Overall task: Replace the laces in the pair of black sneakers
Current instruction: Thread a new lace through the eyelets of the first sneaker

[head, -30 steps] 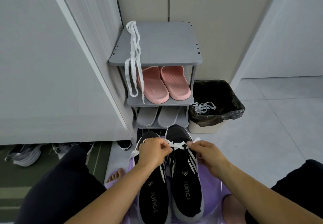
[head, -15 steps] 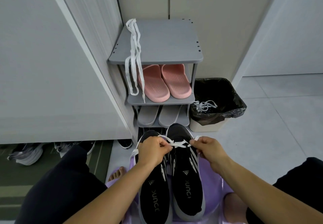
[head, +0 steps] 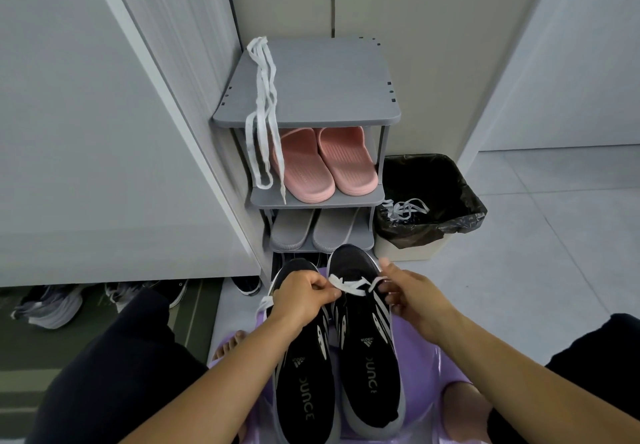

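Note:
Two black sneakers with white stripes lie side by side on a purple stool (head: 420, 364) between my knees, toes pointing away. The right sneaker (head: 363, 339) has a white lace (head: 351, 286) crossed over its front eyelets. My left hand (head: 303, 294) pinches the lace's left end beside the left sneaker (head: 304, 395). My right hand (head: 407, 293) pinches the lace's right end at the shoe's outer edge. A second white lace (head: 263, 114) hangs off the top of the grey shoe rack (head: 329, 97).
The rack holds pink slippers (head: 322, 163) and grey slippers (head: 313, 234) below. A bin lined with a black bag (head: 433, 201), with old laces (head: 405, 209) inside, stands right of the rack. More shoes (head: 48, 305) sit under the cabinet at left. Tiled floor spreads right.
Both hands have stayed at the right sneaker's front eyelets, shifting slightly while drawing the white lace ends outward. The view has tipped up a little.

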A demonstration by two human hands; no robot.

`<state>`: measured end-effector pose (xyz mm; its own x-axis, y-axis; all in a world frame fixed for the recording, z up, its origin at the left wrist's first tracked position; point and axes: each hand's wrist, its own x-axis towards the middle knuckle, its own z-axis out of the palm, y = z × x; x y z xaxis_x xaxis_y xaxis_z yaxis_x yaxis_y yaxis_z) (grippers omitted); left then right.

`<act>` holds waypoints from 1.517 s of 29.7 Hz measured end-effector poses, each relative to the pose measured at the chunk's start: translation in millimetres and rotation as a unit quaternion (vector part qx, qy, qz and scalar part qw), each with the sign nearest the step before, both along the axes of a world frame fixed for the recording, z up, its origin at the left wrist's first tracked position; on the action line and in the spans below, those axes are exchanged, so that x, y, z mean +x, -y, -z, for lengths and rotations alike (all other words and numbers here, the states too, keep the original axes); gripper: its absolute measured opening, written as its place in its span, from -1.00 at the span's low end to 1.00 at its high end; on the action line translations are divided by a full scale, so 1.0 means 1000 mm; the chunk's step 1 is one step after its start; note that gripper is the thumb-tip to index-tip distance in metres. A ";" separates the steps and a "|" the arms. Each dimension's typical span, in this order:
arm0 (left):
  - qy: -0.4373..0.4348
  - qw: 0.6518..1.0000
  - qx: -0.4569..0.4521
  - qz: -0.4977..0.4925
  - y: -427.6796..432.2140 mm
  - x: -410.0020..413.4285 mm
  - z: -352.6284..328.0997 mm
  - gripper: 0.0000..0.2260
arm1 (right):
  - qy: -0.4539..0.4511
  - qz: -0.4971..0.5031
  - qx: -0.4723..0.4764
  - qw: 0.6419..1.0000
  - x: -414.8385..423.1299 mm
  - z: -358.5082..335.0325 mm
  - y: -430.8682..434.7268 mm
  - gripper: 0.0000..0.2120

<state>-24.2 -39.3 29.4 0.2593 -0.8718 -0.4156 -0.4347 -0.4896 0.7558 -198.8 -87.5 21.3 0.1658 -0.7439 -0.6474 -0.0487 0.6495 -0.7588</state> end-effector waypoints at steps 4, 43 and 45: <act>-0.016 1.000 0.002 0.001 0.001 0.001 0.001 -0.92 | -0.021 -0.046 -0.020 0.999 0.006 0.003 -0.007 -0.84; -0.456 0.848 -0.117 -0.243 0.032 0.016 -0.060 -0.90 | -0.429 -0.149 -0.377 0.807 -0.023 -0.017 0.023 -0.87; -0.412 0.861 -0.141 -0.265 0.033 0.025 -0.061 -0.90 | -0.456 -0.129 -0.271 0.838 -0.040 -0.007 0.031 -0.91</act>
<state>0.4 -72.4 90.4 0.3694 -0.8186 -0.4399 0.5329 -0.2012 0.8219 -238.5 -118.5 28.6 -0.0133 -0.9852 -0.1708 -0.8542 0.1000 -0.5103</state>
